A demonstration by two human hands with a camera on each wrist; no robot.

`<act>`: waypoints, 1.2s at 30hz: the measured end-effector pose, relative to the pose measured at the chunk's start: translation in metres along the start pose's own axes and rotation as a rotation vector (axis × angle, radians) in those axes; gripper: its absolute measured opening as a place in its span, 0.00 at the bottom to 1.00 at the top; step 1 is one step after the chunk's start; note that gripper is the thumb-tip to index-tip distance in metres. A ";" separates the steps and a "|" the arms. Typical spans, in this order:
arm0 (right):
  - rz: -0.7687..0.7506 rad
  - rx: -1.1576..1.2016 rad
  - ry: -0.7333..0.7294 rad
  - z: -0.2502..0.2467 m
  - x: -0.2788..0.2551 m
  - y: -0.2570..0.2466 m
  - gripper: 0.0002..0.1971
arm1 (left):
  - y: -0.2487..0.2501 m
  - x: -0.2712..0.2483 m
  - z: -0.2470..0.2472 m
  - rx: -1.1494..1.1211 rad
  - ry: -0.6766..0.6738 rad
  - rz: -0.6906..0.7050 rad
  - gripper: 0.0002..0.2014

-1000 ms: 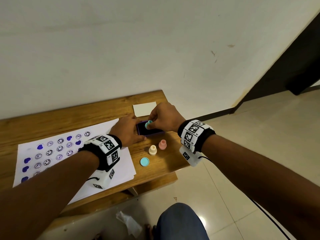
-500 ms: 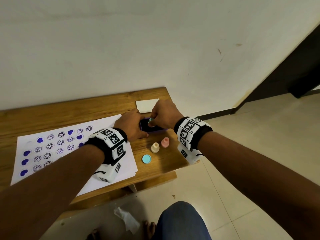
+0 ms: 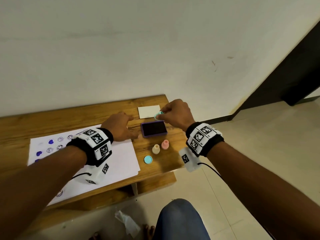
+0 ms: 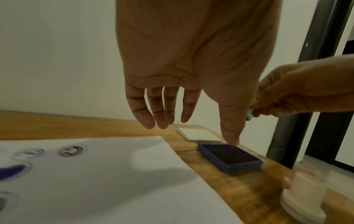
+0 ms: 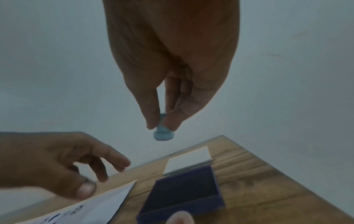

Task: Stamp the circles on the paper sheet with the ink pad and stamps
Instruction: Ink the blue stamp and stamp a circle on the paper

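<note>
My right hand (image 3: 174,113) pinches a small teal stamp (image 3: 158,115) (image 5: 163,134) by its stem and holds it in the air above the far edge of the purple ink pad (image 3: 153,129) (image 4: 229,157) (image 5: 182,192). My left hand (image 3: 121,127) (image 4: 191,91) hovers just left of the pad with relaxed, spread fingers and holds nothing. The white paper sheet (image 3: 117,158) (image 4: 114,174) lies on the left of the table, with printed smiley circles and purple heart prints (image 3: 50,141) at its left part. My left forearm hides part of the sheet.
A cream stamp (image 3: 156,149) and a pink stamp (image 3: 165,144) stand in front of the pad, with a teal cap (image 3: 148,159) nearer me. The pad's white lid (image 3: 147,110) lies behind it. The wooden table (image 3: 155,172) ends just right of these; floor and my knee (image 3: 178,220) lie below.
My right hand has lifted the teal stamp off the ink pad. My left hand has let go of the pad and drawn back to the left.
</note>
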State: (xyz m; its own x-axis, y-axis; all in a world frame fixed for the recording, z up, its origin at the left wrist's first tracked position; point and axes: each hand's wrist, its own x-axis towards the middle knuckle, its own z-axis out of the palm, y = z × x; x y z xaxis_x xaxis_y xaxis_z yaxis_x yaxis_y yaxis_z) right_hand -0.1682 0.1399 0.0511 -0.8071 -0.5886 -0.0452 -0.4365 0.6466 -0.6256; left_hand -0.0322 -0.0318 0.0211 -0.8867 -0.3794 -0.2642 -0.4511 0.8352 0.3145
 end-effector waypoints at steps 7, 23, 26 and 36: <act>-0.101 0.080 -0.042 0.026 -0.046 -0.050 0.11 | -0.085 -0.075 -0.053 -0.020 -0.001 -0.103 0.28; -0.218 -0.067 -0.262 0.152 -0.122 -0.140 0.15 | -0.226 -0.199 -0.007 -0.038 -0.057 -0.328 0.31; -0.230 -0.082 -0.271 0.161 -0.124 -0.145 0.14 | -0.230 -0.202 -0.001 -0.037 -0.013 -0.335 0.34; -0.230 -0.109 -0.312 0.180 -0.133 -0.147 0.15 | -0.229 -0.199 0.003 -0.043 0.044 -0.343 0.34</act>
State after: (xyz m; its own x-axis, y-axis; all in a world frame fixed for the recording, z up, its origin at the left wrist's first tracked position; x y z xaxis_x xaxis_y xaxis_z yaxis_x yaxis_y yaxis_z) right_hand 0.0756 0.0356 0.0089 -0.5316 -0.8321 -0.1581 -0.6448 0.5186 -0.5614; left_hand 0.2477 -0.1461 -0.0012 -0.6861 -0.6523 -0.3220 -0.7263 0.6394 0.2523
